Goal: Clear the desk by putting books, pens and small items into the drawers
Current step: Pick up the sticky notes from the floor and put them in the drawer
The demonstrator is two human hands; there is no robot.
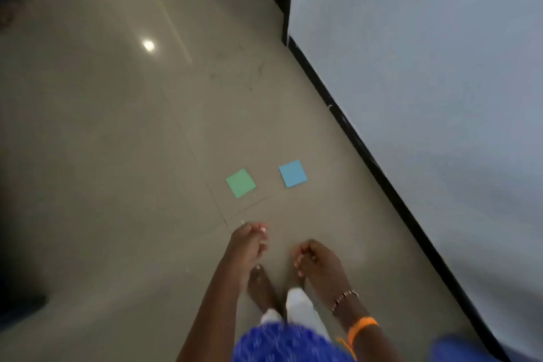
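Note:
I look down at a beige tiled floor; no desk or drawers are in view. A green square note pad (241,183) and a blue square note pad (292,173) lie flat on the floor, side by side and apart. My left hand (246,247) hangs below the green pad with its fingers curled; something small and pale may sit at the fingertips, but blur hides it. My right hand (317,261) hangs lower right, fingers curled, with bracelets on the wrist. Neither hand touches a pad.
A white wall (426,67) with a black skirting strip (367,153) runs diagonally along the right. My bare feet (261,288) and white trouser legs stand below the hands. A dark object (17,306) sits at the left edge. Ceiling lights reflect on the floor.

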